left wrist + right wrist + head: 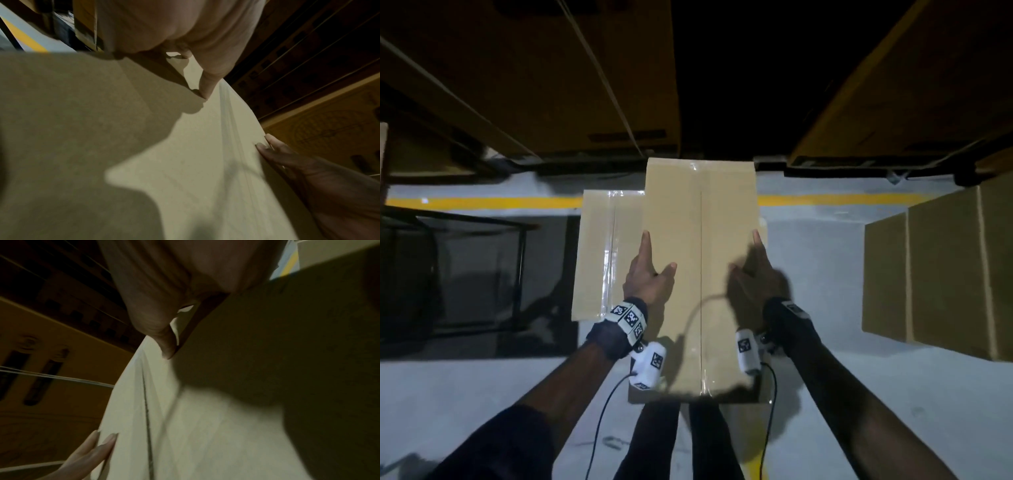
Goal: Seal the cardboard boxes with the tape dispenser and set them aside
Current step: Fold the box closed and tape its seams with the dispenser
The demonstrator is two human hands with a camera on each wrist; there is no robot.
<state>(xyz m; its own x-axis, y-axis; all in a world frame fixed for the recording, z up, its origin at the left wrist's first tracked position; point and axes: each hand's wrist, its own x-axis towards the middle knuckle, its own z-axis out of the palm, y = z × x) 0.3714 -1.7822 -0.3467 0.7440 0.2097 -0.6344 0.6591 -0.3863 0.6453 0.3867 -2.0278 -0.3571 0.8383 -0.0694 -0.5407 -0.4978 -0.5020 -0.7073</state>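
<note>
Left hand [649, 275], right hand [755, 274] flat against taped box [700, 240] sides.

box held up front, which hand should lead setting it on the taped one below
Left, probably. The left hand is on the box side above the taped box; the right hand holds the far side.

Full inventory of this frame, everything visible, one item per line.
held box: 1, tan, taped seam, centre, between both hands
second box: 1, tan, taped, behind and left of held box
side boxes: 2, tan, right, on floor
large cartons: 2 or more, brown, dark background
frame: 1, black, left; kind unclear
floor line: 1, yellow, across grey floor
tape dispenser: none seen
left hand: fingers straight, pressed on box's left edge
right hand: same, right edge
wrist cameras: 2, white, cabled
</note>
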